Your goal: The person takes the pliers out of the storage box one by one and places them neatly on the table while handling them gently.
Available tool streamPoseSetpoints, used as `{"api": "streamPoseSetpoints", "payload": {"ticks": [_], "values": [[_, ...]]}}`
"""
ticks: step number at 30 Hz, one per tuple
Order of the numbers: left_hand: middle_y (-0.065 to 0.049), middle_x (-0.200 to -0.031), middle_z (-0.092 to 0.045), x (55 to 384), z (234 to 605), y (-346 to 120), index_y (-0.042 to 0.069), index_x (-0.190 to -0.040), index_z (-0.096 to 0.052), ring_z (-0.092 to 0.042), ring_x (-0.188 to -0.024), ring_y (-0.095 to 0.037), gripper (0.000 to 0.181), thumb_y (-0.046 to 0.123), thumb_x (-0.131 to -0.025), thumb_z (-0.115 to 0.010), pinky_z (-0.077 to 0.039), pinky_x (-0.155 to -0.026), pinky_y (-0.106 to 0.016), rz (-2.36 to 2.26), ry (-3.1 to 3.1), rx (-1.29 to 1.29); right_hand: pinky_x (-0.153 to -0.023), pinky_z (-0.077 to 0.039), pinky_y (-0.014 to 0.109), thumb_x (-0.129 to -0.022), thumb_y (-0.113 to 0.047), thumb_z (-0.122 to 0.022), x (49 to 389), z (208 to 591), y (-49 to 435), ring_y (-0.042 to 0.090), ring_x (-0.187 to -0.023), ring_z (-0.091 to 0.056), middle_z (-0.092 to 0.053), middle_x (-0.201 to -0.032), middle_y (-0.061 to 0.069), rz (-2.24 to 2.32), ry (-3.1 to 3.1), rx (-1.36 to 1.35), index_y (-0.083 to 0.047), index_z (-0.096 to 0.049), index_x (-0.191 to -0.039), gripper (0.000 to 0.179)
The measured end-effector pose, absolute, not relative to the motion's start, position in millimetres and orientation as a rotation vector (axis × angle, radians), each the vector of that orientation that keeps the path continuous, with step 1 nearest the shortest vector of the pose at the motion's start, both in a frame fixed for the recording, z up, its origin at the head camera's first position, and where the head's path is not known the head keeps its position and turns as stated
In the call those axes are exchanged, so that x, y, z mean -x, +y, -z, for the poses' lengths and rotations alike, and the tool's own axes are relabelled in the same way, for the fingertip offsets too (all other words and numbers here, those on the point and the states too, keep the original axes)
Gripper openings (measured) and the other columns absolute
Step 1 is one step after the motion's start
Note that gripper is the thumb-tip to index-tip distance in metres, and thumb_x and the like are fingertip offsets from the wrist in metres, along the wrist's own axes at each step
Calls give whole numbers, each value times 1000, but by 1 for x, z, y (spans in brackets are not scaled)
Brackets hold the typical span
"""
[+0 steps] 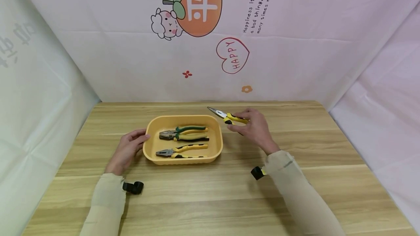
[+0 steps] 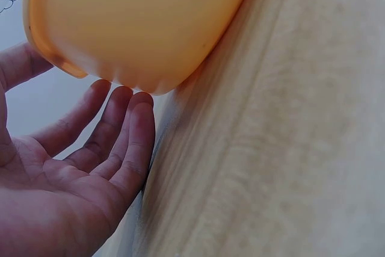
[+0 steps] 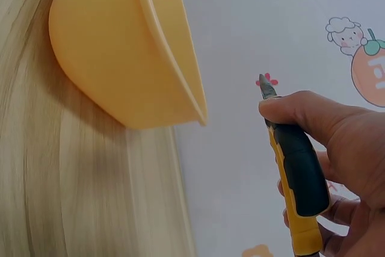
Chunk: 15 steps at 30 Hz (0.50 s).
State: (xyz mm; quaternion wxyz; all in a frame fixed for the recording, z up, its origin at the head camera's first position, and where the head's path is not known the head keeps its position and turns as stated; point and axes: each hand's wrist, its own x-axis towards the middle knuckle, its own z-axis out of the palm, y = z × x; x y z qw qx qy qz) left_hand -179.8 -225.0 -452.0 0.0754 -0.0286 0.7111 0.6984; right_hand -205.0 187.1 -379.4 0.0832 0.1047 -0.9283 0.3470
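Observation:
My right hand (image 1: 254,128) grips a pair of needle-nose pliers (image 1: 219,113) by its yellow-and-black handles. Its jaws point left, over the back right corner of a yellow plastic bin (image 1: 183,162). In the right wrist view the thumb lies along the handle (image 3: 304,170) of the pliers. On the bin's left side, my left hand (image 1: 129,148) pinches the wall, thumb over the rim and fingertips (image 2: 142,98) against the outside. Inside the bin lie combination pliers with green-and-yellow handles (image 1: 191,137) and, nearer me, combination pliers with yellow-and-black handles (image 1: 190,147).
The bin stands on a wood-grain table (image 1: 197,199). A white printed cloth (image 1: 137,65) hangs behind the table's back edge, with more white cloth at both sides. Each wrist wears a small black camera (image 1: 133,187).

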Motion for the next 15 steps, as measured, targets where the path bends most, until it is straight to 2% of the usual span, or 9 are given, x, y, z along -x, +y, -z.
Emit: {"api": "streamPoseSetpoints", "payload": {"ticks": [5, 15], "values": [[-25, -138, -50, 180, 452, -225, -12, -146, -42, -64, -101, -5, 55, 20, -104, -60, -55, -87, -19, -2089, 2136, 91, -75, -46, 37, -78, -29, -91, 205, 380, 197, 29, -95, -56, -64, -106, 12, -1035, -2781, -263, -4, -77, -118, 49], [-24, -137, -50, 179, 451, -225, -12, -146, -42, -65, -102, -5, 56, 20, -104, -61, -55, -87, -19, -2088, 2134, 91, -70, -43, 35, -79, -31, -89, 206, 384, 215, 28, -87, -54, -62, -101, 12, -972, -2805, -197, -5, -76, -119, 49]]}}
